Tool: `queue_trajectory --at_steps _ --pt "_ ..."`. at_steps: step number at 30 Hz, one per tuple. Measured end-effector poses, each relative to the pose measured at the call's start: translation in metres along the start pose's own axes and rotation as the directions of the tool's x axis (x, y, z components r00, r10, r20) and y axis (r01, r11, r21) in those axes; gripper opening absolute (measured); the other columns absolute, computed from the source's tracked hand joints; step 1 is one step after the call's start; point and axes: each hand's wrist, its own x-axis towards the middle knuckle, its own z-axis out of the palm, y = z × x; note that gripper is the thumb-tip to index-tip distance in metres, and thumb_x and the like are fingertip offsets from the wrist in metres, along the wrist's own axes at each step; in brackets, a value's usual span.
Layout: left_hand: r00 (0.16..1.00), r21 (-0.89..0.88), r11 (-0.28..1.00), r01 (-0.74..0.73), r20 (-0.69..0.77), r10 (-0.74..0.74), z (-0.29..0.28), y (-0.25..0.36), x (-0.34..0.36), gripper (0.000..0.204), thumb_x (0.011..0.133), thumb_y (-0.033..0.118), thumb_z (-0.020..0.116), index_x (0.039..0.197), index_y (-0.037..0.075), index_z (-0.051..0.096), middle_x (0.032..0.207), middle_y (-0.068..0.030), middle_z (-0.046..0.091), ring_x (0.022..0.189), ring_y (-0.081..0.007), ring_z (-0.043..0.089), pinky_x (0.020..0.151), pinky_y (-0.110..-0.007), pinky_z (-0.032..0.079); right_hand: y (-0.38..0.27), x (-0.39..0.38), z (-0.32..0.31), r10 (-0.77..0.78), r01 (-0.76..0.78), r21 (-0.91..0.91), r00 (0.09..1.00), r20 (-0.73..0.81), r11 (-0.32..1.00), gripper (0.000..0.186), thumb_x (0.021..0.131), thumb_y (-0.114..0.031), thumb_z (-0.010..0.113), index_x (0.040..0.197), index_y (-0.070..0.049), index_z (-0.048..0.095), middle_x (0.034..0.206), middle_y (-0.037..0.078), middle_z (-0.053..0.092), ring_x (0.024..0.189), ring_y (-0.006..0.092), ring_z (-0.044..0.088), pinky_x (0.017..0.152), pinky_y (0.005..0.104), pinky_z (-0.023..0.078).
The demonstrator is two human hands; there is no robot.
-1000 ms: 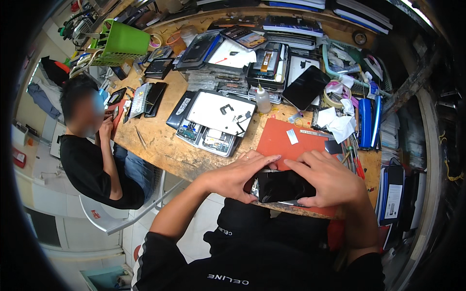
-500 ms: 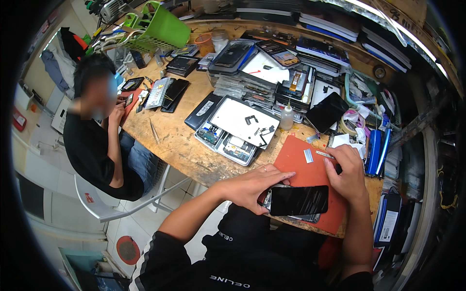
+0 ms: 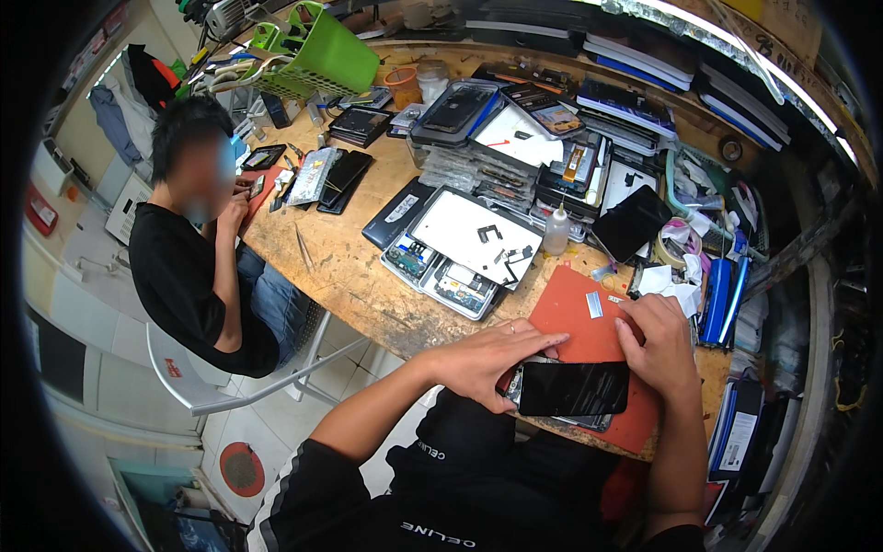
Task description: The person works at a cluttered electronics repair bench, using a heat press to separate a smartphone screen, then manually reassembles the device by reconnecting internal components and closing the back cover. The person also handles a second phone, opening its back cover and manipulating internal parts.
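My left hand (image 3: 474, 359) grips the left end of a black phone screen (image 3: 575, 391), its thumb at the near corner. The screen lies over an opened phone body (image 3: 593, 420) with exposed parts at its left, on a red mat (image 3: 566, 313) at the bench's front edge. My right hand (image 3: 658, 340) is right of and above the phone, fingers curled over a thin metal strip (image 3: 614, 299) at the mat's far edge; whether it holds the strip is unclear. A small silvery piece (image 3: 594, 304) lies left of those fingers.
Open phone trays (image 3: 460, 239), stacked devices (image 3: 497, 170), a plastic bottle (image 3: 556, 235), a dark tablet (image 3: 625, 221) and cluttered baskets (image 3: 717, 184) crowd the bench. A co-worker (image 3: 202, 276) sits at the left, hands on a small device, near a green basket (image 3: 326, 51).
My right hand has left the phone screen and moved up and right to the mat's far edge. My left hand stays on the phone. The view has shifted, moving the scene rightward.
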Motion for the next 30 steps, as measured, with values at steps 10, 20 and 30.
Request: queue_trajectory --at_steps 10,20,30 --pt "1.0 0.011 1.0 0.004 -0.001 -0.004 0.0002 0.0003 0.0008 0.129 0.066 0.019 0.094 0.174 0.004 0.026 0.149 -0.0133 0.061 0.136 -0.0362 0.055 0.121 -0.047 0.04 0.0027 -0.003 -0.0071 0.005 -0.003 -0.048 0.999 0.046 0.999 0.019 0.088 -0.011 0.078 0.104 -0.003 0.073 0.09 0.013 0.067 0.087 0.0332 0.067 0.082 0.0457 0.048" --pt "1.0 0.01 1.0 0.021 -0.007 -0.021 0.0004 0.0036 0.0012 0.127 0.066 0.018 0.094 0.174 0.004 0.028 0.147 -0.0135 0.061 0.136 -0.0362 0.055 0.121 -0.047 0.04 0.0029 -0.0054 -0.0051 0.007 -0.001 -0.068 0.995 0.098 0.998 0.02 0.088 -0.013 0.078 0.104 -0.003 0.073 0.093 0.014 0.068 0.09 0.0341 0.068 0.084 0.0461 0.049" --pt "0.999 0.003 0.999 0.042 0.005 -0.042 -0.0001 0.0047 0.0015 0.127 0.065 0.019 0.093 0.173 0.004 0.029 0.149 -0.0138 0.061 0.137 -0.0367 0.054 0.122 -0.047 0.039 0.0022 -0.0065 -0.0044 0.016 -0.007 -0.078 0.993 0.115 0.997 0.02 0.089 -0.015 0.079 0.105 -0.003 0.074 0.094 0.014 0.069 0.09 0.0347 0.067 0.086 0.0459 0.05"
